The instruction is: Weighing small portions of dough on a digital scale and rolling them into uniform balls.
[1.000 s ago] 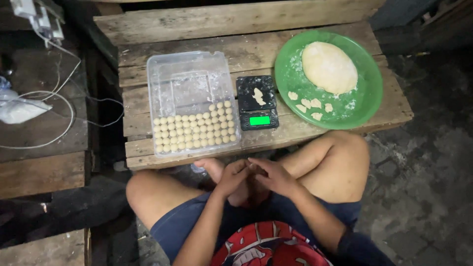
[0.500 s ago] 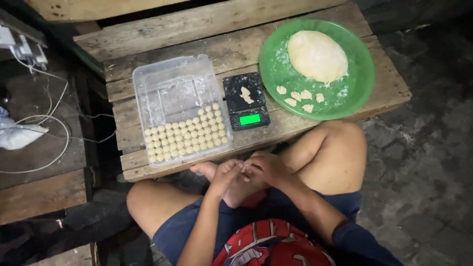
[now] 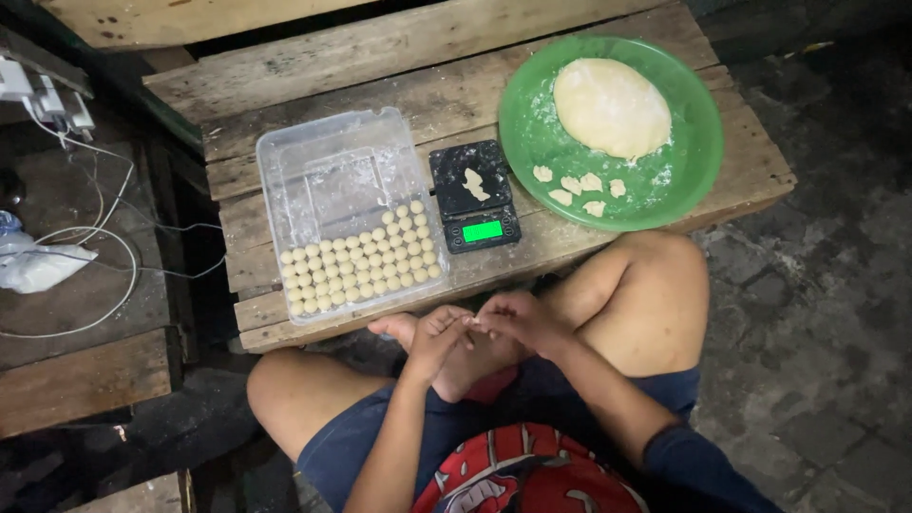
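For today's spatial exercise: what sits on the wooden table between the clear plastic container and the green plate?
A small black digital scale, with a dough scrap on it, sits between the clear plastic container and the green plate, shown in the head view.

A small rectangular green screen glows on the black scale.

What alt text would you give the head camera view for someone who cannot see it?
A seated person presses the left hand and right hand together over their lap, before a low wooden table. On it sit a clear plastic container with rows of small dough balls, a black digital scale, and a green plate holding a dough mound.
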